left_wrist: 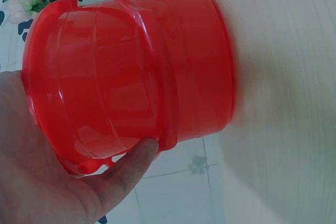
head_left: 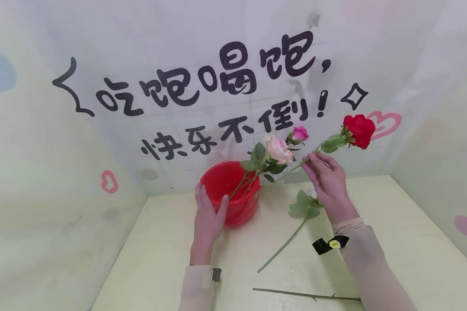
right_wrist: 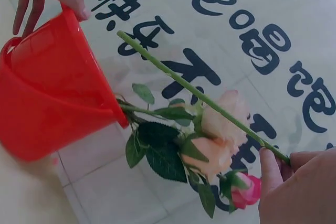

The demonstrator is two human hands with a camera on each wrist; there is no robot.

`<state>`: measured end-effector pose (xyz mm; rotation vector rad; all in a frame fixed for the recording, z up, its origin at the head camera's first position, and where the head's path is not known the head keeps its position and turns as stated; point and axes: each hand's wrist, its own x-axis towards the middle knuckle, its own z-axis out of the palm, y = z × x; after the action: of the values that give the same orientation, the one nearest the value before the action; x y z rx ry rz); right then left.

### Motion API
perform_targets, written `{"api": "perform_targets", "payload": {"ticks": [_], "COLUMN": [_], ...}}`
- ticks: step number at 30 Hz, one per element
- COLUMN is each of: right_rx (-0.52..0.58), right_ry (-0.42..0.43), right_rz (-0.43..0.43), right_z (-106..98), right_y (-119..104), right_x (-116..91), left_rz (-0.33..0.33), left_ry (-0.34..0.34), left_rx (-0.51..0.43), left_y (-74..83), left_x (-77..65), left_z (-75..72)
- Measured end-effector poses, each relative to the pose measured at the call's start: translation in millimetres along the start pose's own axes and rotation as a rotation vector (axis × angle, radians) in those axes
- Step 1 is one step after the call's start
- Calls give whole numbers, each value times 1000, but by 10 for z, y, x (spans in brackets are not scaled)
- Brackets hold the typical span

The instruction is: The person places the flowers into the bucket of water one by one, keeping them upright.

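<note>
My left hand grips the near left side of a red plastic bucket, its thumb and fingers spread around the rim. The bucket stands upright on the table. Pale pink roses and a bright pink rosebud lean out over its right rim, their stems inside. To the right of the bucket, my right hand pinches the stem of a red rose in the air. In the right wrist view, the cut end of that green stem points toward the bucket's mouth.
Under my right hand, a pale flower with green leaves lies on the table, partly hidden by the hand. A thin bare brown stem lies nearer the front edge. Behind the bucket rises a wall sheet printed with black characters.
</note>
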<state>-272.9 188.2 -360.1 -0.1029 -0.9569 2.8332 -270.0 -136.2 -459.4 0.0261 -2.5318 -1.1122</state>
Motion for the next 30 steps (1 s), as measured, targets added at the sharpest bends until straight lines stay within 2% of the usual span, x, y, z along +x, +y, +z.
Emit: {"api": "perform_targets", "payload": {"ticks": [6, 9, 19, 30], "right_rx": [23, 8, -83, -170], "right_ry": [93, 116, 106, 117], "right_rz": [-8, -42, -150, -112], "right_z": [166, 215, 364, 382], "right_y": [227, 344, 634, 917], "right_x": [118, 159, 201, 208], "left_rz": [2, 6, 30, 16], "left_ry": [3, 2, 14, 2], "left_rx": [-3, 3, 14, 24], "left_y": [-15, -9, -3, -13], "left_x": [-4, -13, 2, -1], "left_z": [29, 27, 3, 11]}}
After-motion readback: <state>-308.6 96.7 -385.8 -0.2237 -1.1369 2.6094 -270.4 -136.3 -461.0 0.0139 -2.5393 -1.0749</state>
